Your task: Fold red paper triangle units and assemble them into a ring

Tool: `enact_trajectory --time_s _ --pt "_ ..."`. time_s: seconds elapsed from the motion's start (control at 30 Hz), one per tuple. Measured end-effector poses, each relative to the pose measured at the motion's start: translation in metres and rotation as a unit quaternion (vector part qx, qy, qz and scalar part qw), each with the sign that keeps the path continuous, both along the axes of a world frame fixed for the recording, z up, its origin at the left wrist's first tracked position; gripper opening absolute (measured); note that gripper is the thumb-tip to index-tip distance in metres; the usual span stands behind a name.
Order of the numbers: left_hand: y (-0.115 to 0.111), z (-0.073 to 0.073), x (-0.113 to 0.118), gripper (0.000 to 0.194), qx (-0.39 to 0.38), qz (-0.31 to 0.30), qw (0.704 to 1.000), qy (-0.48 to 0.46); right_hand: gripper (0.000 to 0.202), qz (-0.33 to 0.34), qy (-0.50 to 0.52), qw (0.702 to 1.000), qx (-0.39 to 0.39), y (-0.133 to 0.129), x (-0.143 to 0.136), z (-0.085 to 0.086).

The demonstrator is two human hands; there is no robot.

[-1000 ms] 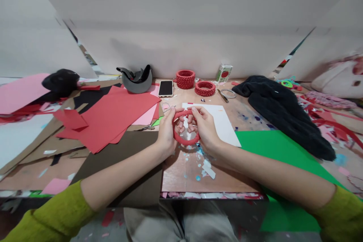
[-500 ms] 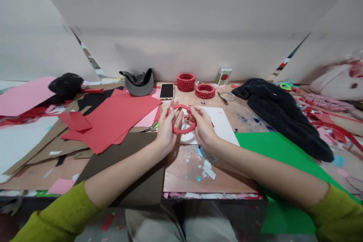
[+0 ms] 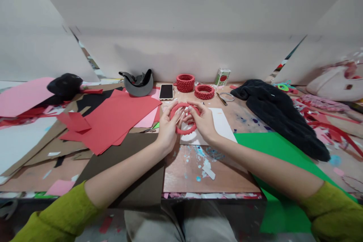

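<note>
A red ring with a scalloped edge (image 3: pixel 185 131) is held up above a white sheet (image 3: pixel 224 126). My left hand (image 3: pixel 169 123) grips its left side, and my right hand (image 3: pixel 203 121) grips its right side. Both thumbs press near the ring's upper part, close together; some fingertips show through its opening. Behind the hands stand a tall stack of similar red rings (image 3: pixel 185 86) and a lower red ring stack (image 3: pixel 204 95).
Red paper sheets (image 3: pixel 113 117) and a dark brown sheet (image 3: pixel 136 166) lie left; a green sheet (image 3: pixel 272 159) and black fuzzy cloth (image 3: pixel 280 117) lie right. A phone (image 3: pixel 166 92), grey cap (image 3: pixel 138 87), small box (image 3: pixel 222 77) and pen-like tool (image 3: pixel 222 99) stand or lie behind.
The thumbs have moved inward along the ring and now sit closer together at its top. The ring stays in both hands and has shifted only slightly.
</note>
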State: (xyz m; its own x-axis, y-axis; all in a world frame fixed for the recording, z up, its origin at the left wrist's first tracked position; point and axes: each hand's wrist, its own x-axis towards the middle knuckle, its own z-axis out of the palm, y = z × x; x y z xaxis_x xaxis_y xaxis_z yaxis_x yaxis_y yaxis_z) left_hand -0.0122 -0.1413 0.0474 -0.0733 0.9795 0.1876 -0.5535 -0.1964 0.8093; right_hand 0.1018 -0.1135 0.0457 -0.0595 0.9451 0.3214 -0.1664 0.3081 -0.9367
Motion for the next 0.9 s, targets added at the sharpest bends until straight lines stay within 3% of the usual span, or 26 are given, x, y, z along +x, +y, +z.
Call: enact_trajectory --time_s 0.1,0.3,0.6,0.67,0.8,0.9 --pt "0.004 -0.004 -0.003 0.044 0.021 0.000 0.999 0.028 0.032 -0.001 -0.039 0.999 0.016 0.002 0.005 0.000" --pt "0.016 -0.016 -0.008 0.033 0.066 0.090 0.974 0.197 0.029 0.016 -0.066 0.997 0.031 0.005 0.010 -0.005" --pt "0.018 -0.022 -0.004 0.022 0.096 0.075 0.964 0.235 0.025 0.048 -0.006 0.999 0.000 0.007 0.012 -0.015" --pt "0.020 -0.023 -0.006 0.027 0.096 0.072 0.954 0.275 0.024 0.037 -0.047 0.998 0.007 0.009 0.017 -0.015" --pt "0.027 -0.023 -0.007 0.054 0.074 0.007 0.949 0.307 0.024 -0.023 -0.138 0.989 0.043 0.021 0.032 -0.011" --pt "0.040 -0.015 -0.006 0.058 0.066 0.016 0.923 0.378 0.024 -0.053 -0.158 0.984 0.069 0.035 0.045 -0.004"
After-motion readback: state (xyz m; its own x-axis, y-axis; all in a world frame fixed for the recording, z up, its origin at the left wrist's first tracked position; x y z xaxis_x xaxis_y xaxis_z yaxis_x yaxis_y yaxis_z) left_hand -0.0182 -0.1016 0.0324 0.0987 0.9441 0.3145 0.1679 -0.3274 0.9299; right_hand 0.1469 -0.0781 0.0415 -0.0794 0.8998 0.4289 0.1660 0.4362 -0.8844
